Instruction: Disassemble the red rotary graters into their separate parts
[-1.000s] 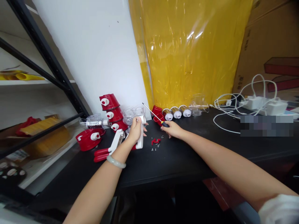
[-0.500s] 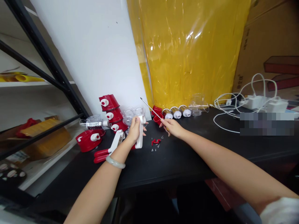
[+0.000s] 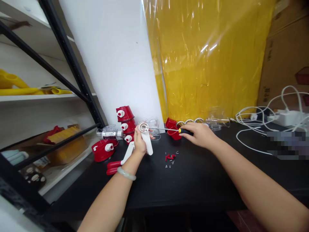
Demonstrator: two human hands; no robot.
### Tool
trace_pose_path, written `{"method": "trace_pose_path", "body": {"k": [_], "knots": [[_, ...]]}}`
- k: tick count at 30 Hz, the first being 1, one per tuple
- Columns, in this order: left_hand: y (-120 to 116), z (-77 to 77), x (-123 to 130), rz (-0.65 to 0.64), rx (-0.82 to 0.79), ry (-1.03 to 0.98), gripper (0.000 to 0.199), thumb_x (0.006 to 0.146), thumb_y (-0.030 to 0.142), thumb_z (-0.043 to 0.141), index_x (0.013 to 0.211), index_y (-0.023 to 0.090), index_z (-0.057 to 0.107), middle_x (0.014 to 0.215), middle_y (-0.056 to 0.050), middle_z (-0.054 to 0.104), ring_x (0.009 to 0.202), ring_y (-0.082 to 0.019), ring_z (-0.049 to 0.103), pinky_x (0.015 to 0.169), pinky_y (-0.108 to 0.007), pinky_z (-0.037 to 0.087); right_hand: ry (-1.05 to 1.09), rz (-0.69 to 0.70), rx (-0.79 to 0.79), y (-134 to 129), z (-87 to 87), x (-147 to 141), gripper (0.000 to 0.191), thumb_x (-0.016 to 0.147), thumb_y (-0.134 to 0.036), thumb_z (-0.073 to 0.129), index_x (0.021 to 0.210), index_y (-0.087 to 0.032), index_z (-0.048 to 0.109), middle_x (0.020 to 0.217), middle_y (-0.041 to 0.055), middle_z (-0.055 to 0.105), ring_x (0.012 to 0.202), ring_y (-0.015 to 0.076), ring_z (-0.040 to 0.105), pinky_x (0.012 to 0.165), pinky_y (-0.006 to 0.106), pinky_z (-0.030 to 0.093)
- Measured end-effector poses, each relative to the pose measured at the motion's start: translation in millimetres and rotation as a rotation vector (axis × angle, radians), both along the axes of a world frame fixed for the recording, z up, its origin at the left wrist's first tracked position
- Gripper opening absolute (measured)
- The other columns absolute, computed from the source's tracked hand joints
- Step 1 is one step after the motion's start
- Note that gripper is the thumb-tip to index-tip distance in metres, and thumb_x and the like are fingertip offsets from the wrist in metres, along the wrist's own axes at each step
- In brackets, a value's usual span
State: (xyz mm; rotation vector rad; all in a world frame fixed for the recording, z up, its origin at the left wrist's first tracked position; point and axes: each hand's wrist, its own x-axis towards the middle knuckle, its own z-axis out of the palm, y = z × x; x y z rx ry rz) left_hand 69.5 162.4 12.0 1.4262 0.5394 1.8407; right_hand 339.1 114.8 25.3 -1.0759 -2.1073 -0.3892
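Observation:
My left hand (image 3: 140,141) is closed round a white plastic part (image 3: 147,144) with a round socket at its upper end. My right hand (image 3: 198,134) grips a screwdriver (image 3: 185,131) by its black and yellow handle. The long shaft points left, and its tip is at the socket of the white part. Small red pieces (image 3: 170,157) and several loose screws (image 3: 173,162) lie on the black table (image 3: 193,180) below the shaft. White handles with red grips (image 3: 113,167) lie left of my left wrist.
Stacked red housings (image 3: 127,124) and another red housing (image 3: 102,150) stand at the left. Red cups (image 3: 172,129), metal drums (image 3: 189,121) and clear plastic (image 3: 217,119) line the back. White cables (image 3: 251,119) lie at the right, a shelf rack (image 3: 84,93) at the left.
The screwdriver has swung from pointing up and left to nearly level, its tip now at the socket. The white part has turned so its round opening faces the camera. The view has shifted left.

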Motion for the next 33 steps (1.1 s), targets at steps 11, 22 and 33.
{"method": "trace_pose_path", "body": {"k": [11,22,33], "knots": [[5.9,-5.1,-8.5,0.080,0.203,0.045,0.052,0.093,0.059,0.032,0.122,0.020,0.051,0.078,-0.005,0.066,0.051,-0.014,0.061,0.050,-0.030,0.054,-0.038,-0.018,0.015,-5.8,-1.7,-7.1,0.033,0.089,-0.047,0.053,0.106,-0.024,0.069,0.096,0.0058,0.070,0.085,0.0209,0.067,0.070,0.031,0.047],[5.5,-3.9,-8.4,0.081,0.238,0.062,0.051,0.094,0.058,0.031,0.121,0.020,0.050,0.079,-0.005,0.066,0.049,-0.014,0.061,0.050,-0.031,0.054,-0.043,-0.016,0.007,-6.1,-3.0,-8.1,0.033,0.090,-0.047,0.053,0.107,-0.024,0.069,0.097,0.0061,0.070,0.087,0.0210,0.067,0.071,0.031,0.048],[1.6,-0.9,-6.9,0.110,0.226,0.042,0.054,0.092,0.062,0.033,0.121,0.020,0.049,0.079,-0.006,0.067,0.049,-0.014,0.061,0.051,-0.031,0.055,-0.049,-0.033,0.012,-6.2,-2.9,-7.9,0.033,0.089,-0.046,0.053,0.107,-0.024,0.069,0.097,0.0058,0.070,0.085,0.0210,0.067,0.069,0.031,0.047]]}}
